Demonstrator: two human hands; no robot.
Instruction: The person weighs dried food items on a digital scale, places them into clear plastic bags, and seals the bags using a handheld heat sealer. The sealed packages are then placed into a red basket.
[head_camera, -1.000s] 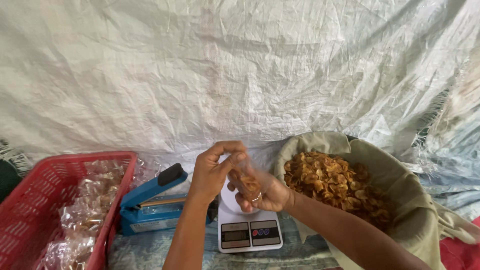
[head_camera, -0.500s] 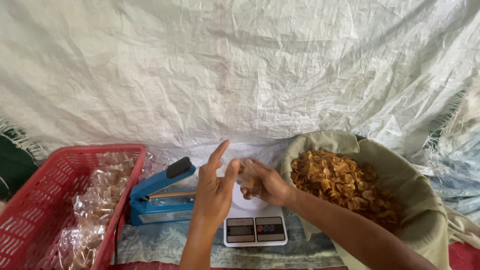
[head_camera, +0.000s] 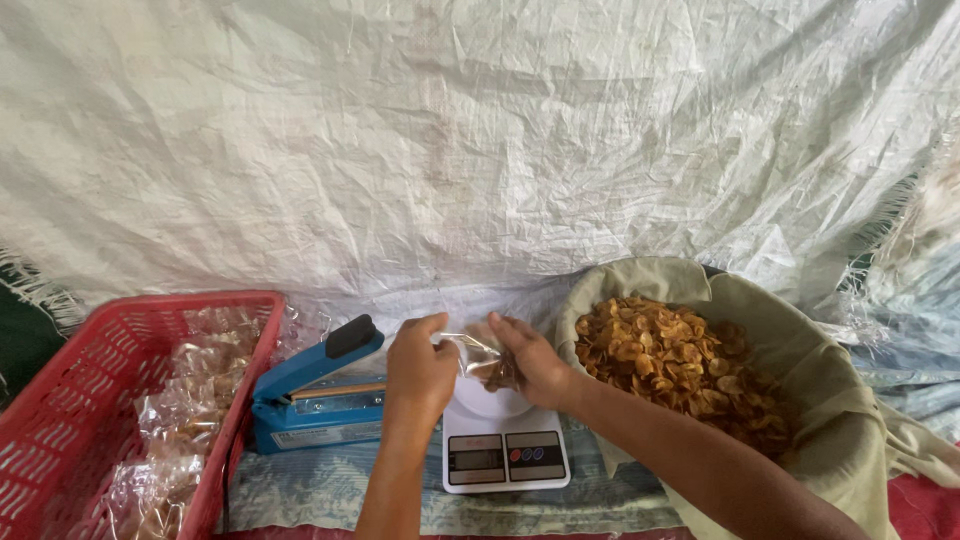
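Holding a small clear plastic bag (head_camera: 478, 358) between both hands, I have it raised just above the white kitchen scale (head_camera: 505, 445). My left hand (head_camera: 420, 370) is closed on the bag's left edge, thumb and forefinger pinching the film. My right hand (head_camera: 530, 360) grips the bag's right side, fingers curled around it; some brown chips show through the plastic near that hand. Whether the bag touches the scale's round platform, I cannot tell, since the hands cover the underside.

The scale sits on a patterned cloth (head_camera: 300, 495), its two small display windows facing me. Just left of it stands a blue heat sealer (head_camera: 315, 395) with a black handle, its arm raised. Further left, a red plastic basket (head_camera: 60, 400) contains filled clear bags. To the right, close beside the scale, a large basket lined with beige cloth (head_camera: 800, 350) holds a heap of golden-brown chips (head_camera: 680, 360). A white woven tarpaulin (head_camera: 450, 140) hangs behind everything.
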